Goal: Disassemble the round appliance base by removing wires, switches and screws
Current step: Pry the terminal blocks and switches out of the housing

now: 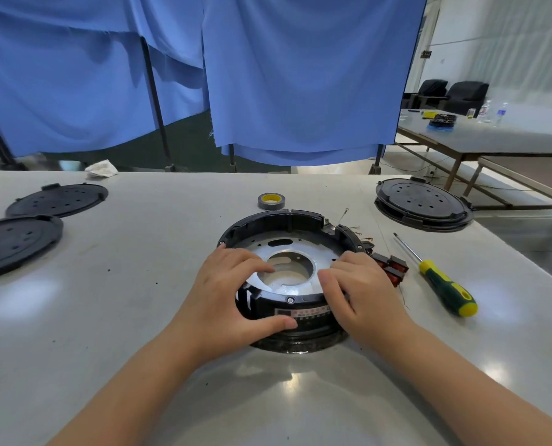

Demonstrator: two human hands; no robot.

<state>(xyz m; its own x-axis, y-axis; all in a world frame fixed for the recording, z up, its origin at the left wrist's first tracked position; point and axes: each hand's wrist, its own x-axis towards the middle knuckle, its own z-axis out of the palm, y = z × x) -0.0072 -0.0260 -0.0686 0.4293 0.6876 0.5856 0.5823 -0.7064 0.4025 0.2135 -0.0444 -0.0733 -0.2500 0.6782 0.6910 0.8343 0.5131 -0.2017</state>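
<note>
The round appliance base [287,272] sits mid-counter, nearer the front edge. The left hand [232,291] cups its rim, fingers spread on the metal plate [300,252], thumb against the black wall. The right hand [358,284] rests fingers together on the plate's right side, beside the red switches [393,268]. It looks rigid and fairly heavy; the plastic rim offers the surest hold. A screwdriver [435,275] lies rightward.

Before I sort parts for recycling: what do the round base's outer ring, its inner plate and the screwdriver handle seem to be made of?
Outer ring: probably black moulded plastic, matte, with ribs. Inner plate: likely metal, silvery, reflecting light, with punched holes. Screwdriver handle: apparently plastic or rubber, green and yellow, slightly glossy.
</note>
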